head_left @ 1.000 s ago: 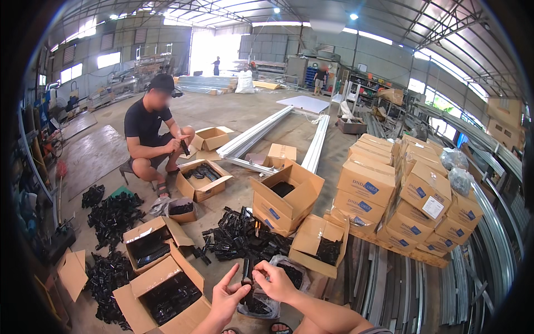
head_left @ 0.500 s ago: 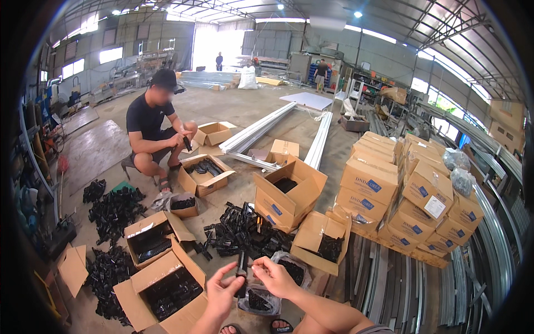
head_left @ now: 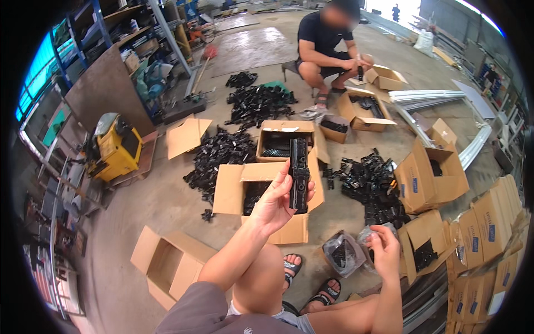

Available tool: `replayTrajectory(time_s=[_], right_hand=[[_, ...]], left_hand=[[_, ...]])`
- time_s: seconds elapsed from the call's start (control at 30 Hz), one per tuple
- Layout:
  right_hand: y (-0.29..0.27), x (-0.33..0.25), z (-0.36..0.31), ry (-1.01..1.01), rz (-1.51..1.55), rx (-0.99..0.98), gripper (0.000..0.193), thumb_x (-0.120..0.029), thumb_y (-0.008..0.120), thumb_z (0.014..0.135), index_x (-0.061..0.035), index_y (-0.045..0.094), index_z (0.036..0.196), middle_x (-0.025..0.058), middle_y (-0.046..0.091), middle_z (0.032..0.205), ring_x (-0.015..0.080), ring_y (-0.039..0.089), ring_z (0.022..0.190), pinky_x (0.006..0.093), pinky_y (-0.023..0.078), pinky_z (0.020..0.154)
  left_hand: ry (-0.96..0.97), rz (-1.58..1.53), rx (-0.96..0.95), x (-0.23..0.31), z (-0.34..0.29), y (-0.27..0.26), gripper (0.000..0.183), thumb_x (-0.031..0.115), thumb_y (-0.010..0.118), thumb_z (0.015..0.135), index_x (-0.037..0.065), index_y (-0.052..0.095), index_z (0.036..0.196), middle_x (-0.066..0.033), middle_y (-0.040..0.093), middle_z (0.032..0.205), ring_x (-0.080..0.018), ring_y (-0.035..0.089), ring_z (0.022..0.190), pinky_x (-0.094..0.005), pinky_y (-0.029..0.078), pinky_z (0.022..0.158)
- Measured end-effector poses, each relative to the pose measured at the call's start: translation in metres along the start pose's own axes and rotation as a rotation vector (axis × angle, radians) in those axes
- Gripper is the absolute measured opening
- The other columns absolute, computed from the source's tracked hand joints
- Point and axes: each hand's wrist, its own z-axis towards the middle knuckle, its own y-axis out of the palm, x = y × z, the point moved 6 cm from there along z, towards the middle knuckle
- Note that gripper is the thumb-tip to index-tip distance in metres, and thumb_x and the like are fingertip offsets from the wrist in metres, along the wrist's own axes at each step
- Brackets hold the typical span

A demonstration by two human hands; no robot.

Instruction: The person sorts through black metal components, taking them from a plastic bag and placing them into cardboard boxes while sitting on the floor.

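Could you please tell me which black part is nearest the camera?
The long black part in the left hand; the seated person holds a second part farther back, and others lie in piles or boxes.

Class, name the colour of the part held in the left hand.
The part is black, seen best in the head view.

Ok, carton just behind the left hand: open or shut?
Open: the carton has its flaps spread, and black parts show inside, beyond the left hand.
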Motion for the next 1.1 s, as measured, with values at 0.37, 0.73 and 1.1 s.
replayTrajectory(time_s=[0.37,0.73,1.1], right_hand=[[-0.006,0.010,0.007,0.058,-0.102,-0.057,0.022,-0.010,0.060,0.098,0.0045,0.064,0.114,0.0100,0.071,0.094,0.0126,0.066,0.083,0.0263,0.053,0.075],[0.036,-0.037,0.013,-0.093,-0.309,-0.106,0.019,-0.010,0.064,0.094,0.0036,0.068,0.106,0.0133,0.073,0.092,0.0181,0.069,0.079,0.0297,0.053,0.073],[-0.006,-0.056,-0.013,-0.112,-0.423,0.065,0.019,-0.005,0.062,0.094,0.0039,0.066,0.110,0.0107,0.072,0.091,0.0141,0.067,0.082,0.0267,0.052,0.077]], left_hand=[[0.075,0.298,0.248,0.042,-0.036,-0.058,0.056,0.014,0.064,0.098,0.019,0.037,0.147,-0.0179,0.065,0.120,-0.0321,0.066,0.113,-0.0461,0.057,0.099],[0.002,0.244,0.007,0.027,-0.050,-0.020,0.062,0.019,0.078,0.087,0.019,0.048,0.141,-0.0164,0.067,0.118,-0.0317,0.069,0.103,-0.0468,0.055,0.096],[-0.252,2.257,0.356,0.076,-0.003,-0.232,0.043,0.015,0.077,0.078,0.014,0.070,0.121,-0.0169,0.073,0.103,-0.0361,0.068,0.099,-0.0455,0.054,0.089]])
